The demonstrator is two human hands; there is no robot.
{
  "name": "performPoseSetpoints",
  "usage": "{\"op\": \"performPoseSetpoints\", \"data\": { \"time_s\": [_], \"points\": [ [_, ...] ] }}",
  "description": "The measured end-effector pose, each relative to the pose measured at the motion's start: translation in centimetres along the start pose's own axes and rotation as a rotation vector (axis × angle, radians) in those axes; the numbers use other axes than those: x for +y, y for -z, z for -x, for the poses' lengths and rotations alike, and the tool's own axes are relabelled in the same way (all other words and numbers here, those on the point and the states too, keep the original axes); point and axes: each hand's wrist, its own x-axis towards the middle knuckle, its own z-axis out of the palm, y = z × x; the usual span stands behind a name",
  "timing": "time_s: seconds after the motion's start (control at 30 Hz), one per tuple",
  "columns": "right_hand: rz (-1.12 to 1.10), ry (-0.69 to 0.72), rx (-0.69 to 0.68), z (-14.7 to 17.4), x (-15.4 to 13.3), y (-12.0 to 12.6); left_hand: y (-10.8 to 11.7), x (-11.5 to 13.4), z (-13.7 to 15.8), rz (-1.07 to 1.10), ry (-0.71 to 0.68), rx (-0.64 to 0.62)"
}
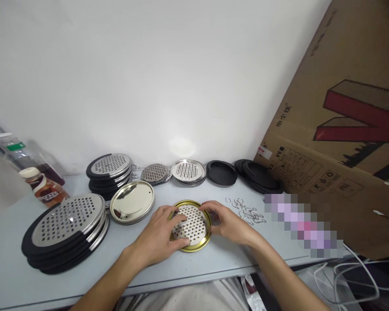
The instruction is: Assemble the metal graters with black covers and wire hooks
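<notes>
A grey table runs along a white wall, with a cardboard box leaning at the right. Near the front edge lies a gold dish with a perforated disc set in it. The left hand lies spread flat on the disc; the right hand curls its fingers at the dish's rim, perhaps pinching it. Stacks of graters stand left, a shiny lid just beside, black rings behind, wire clips by the right hand, bottles far left.
</notes>
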Motion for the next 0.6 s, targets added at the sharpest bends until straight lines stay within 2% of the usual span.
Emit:
{"op": "performPoseSetpoints", "data": {
  "time_s": [0.6],
  "points": [
    [0.158,-0.032,-0.144,-1.7,-1.2,0.4,0.1,0.9,-1.1,-0.062,-0.016,0.004]
  ]
}}
